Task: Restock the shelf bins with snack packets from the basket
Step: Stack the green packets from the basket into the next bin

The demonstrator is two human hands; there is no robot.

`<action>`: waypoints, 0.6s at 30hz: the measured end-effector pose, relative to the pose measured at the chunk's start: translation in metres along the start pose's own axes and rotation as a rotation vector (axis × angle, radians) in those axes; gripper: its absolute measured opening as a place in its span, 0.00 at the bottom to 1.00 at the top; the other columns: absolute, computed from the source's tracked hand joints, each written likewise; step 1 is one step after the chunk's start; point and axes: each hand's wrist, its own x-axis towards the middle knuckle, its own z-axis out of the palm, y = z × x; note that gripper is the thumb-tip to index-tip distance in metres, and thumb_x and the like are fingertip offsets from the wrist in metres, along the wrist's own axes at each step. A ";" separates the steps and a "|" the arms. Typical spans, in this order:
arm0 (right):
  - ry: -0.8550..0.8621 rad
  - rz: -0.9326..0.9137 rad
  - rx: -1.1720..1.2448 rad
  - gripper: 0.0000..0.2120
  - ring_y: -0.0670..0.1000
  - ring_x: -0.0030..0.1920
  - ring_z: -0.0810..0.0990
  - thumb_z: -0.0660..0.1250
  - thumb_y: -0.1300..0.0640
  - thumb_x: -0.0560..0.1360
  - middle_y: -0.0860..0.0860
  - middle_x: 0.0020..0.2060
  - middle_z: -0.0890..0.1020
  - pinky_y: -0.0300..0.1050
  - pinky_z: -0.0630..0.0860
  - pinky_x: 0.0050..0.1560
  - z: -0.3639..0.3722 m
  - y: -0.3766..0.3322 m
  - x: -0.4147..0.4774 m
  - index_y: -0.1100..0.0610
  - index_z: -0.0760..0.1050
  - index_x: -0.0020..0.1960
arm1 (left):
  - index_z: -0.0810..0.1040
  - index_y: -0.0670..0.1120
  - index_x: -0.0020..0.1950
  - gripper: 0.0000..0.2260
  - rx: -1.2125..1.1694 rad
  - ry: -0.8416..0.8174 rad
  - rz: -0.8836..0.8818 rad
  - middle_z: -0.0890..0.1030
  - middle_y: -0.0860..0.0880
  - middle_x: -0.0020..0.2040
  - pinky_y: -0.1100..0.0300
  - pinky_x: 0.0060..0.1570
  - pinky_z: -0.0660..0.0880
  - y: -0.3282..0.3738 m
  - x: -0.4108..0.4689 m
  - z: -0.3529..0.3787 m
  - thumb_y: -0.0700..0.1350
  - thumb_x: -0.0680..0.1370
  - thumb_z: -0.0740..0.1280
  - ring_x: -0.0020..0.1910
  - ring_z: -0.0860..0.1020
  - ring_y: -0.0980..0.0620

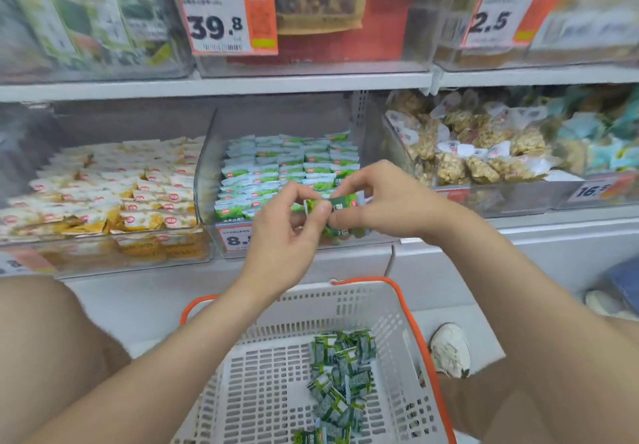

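Both hands hold small green snack packets [340, 203] in front of the middle clear shelf bin [207, 180]. My left hand [287, 232] pinches them from the left with thumb and fingers. My right hand [383, 201] grips them from the right. That bin holds neat rows of green and white packets [287, 163]. Below, a white plastic basket [262, 391] with an orange rim holds a loose pile of several green packets [340, 378].
A bin of yellow and white packets [103, 187] sits to the left, a bin of brown puffed snacks [473, 146] to the right. The upper shelf carries clear bins with orange price tags [228, 20]. My knees and a white shoe [449, 350] flank the basket.
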 end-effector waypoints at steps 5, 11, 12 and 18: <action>0.113 0.013 0.292 0.08 0.50 0.38 0.87 0.74 0.52 0.77 0.52 0.38 0.87 0.42 0.77 0.37 -0.013 -0.010 0.010 0.57 0.85 0.48 | 0.79 0.45 0.52 0.05 -0.020 -0.133 -0.040 0.84 0.43 0.42 0.50 0.33 0.81 0.015 0.043 -0.021 0.44 0.85 0.66 0.37 0.85 0.45; 0.188 0.064 0.218 0.18 0.43 0.27 0.74 0.70 0.46 0.80 0.53 0.30 0.79 0.36 0.68 0.30 -0.012 -0.012 0.030 0.58 0.78 0.38 | 0.78 0.35 0.54 0.06 -0.362 -0.147 -0.314 0.84 0.34 0.42 0.61 0.41 0.83 0.018 0.061 -0.027 0.38 0.83 0.67 0.39 0.86 0.46; 0.196 0.069 0.218 0.20 0.44 0.27 0.73 0.70 0.45 0.80 0.53 0.30 0.79 0.38 0.69 0.32 -0.012 -0.011 0.034 0.62 0.79 0.41 | 0.77 0.36 0.53 0.04 -0.454 -0.132 -0.369 0.84 0.35 0.41 0.62 0.41 0.83 0.016 0.061 -0.024 0.38 0.83 0.67 0.39 0.87 0.47; 0.187 -0.069 0.035 0.06 0.49 0.38 0.86 0.72 0.49 0.78 0.52 0.41 0.86 0.56 0.83 0.45 -0.023 -0.005 0.056 0.51 0.81 0.50 | 0.80 0.40 0.53 0.05 -0.347 -0.057 -0.370 0.86 0.41 0.41 0.55 0.41 0.82 0.009 0.073 -0.022 0.42 0.82 0.70 0.41 0.86 0.45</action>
